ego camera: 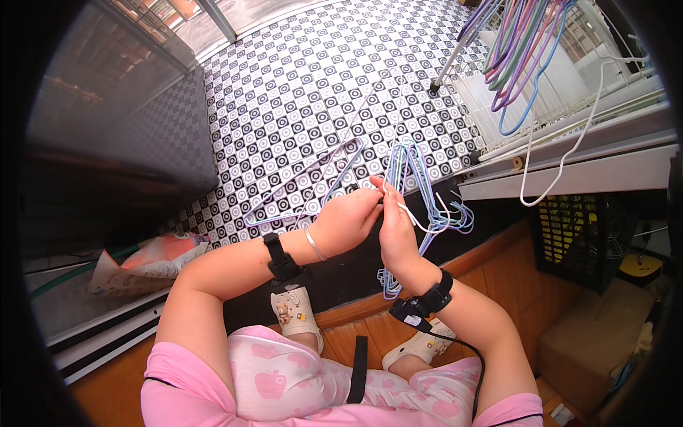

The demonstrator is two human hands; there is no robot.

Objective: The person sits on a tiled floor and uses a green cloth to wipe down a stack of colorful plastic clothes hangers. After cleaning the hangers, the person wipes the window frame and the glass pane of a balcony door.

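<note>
My left hand [347, 218] and my right hand [397, 237] meet in front of me, fingertips close together. Both are shut on a white wire clothes hanger [408, 212]. Its hook curves out to the right of my right hand, while its thin frame reaches away over the tiles. Fingers hide part of the wire, and a small dark bit shows between them. Just beyond my right hand lies a bundle of blue and purple wire hangers [430, 200], hooks toward the right. One purple-blue hanger [349, 144] lies apart on the floor, beyond my left hand.
More coloured hangers [515, 58] hang from a white rack [453, 58] at upper right, with a white hanger [560, 165] dangling lower. A black plastic basket [565, 235] stands at right. A plastic bag [155, 259] lies left, near a glass door [128, 117]. The floor is patterned tile [277, 85].
</note>
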